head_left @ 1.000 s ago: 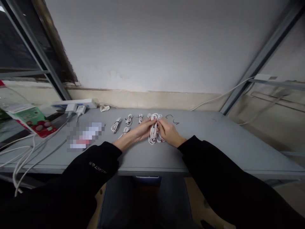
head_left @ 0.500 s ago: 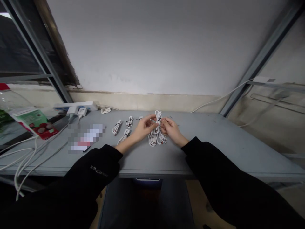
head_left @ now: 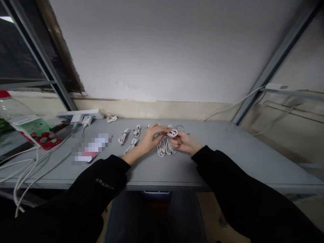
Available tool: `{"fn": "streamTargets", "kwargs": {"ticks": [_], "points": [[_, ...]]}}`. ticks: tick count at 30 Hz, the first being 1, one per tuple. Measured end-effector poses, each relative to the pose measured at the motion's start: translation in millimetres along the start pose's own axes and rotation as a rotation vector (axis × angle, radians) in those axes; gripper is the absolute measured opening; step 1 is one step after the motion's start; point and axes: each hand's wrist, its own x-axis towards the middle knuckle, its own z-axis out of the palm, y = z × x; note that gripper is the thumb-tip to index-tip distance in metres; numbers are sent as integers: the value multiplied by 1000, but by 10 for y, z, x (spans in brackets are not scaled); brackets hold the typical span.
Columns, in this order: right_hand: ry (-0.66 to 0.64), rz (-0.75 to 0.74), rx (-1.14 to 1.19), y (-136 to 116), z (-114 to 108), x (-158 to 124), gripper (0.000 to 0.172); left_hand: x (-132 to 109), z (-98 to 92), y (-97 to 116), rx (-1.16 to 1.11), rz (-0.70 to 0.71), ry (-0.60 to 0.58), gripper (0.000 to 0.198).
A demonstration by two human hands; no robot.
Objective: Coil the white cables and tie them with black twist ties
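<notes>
A coiled white cable (head_left: 172, 133) is held up above the table between both hands. My left hand (head_left: 153, 135) closes its fingertips on the coil from the left. From the right, my right hand (head_left: 184, 141) grips the same coil with curled fingers, and part of the coil is hidden by them. Just below the hands lie more white cable coils (head_left: 161, 148), one with a small red-orange spot. To the left of my left hand several bundled white cables (head_left: 123, 136) rest on the table, tied with dark ties.
A phone with a blurred screen (head_left: 95, 148) lies left on the grey table (head_left: 227, 158). Beyond it are a power strip (head_left: 93, 113) with plugs and a green-and-red carton (head_left: 37, 131). Loose white cables (head_left: 27, 168) hang over the left edge. Thin black ties (head_left: 179, 126) lie behind my right hand.
The held coil has tipped from upright to lying more flat, its looped end now facing me. Both hands have turned with it and stay on it.
</notes>
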Motion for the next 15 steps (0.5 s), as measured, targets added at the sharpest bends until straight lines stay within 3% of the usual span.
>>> {"fn": "streamTargets", "kwargs": {"ticks": [3,7,9,12,15], "points": [[-69,93,120,-13,-66,-6,31,0,-30,-85,94,143,-67,23],[-200,184,212,0,-180,0,25,-1,-63,-230,291,498,-101,25],[-245,217,215,5,-236,8,24,-4,-76,-255,371,597,-111,25],[-255,243,187,-8,-275,18,26,-4,-84,-232,396,577,-117,24],[-193,215,109,-50,-232,24,27,13,-65,-202,337,393,-117,21]]}}
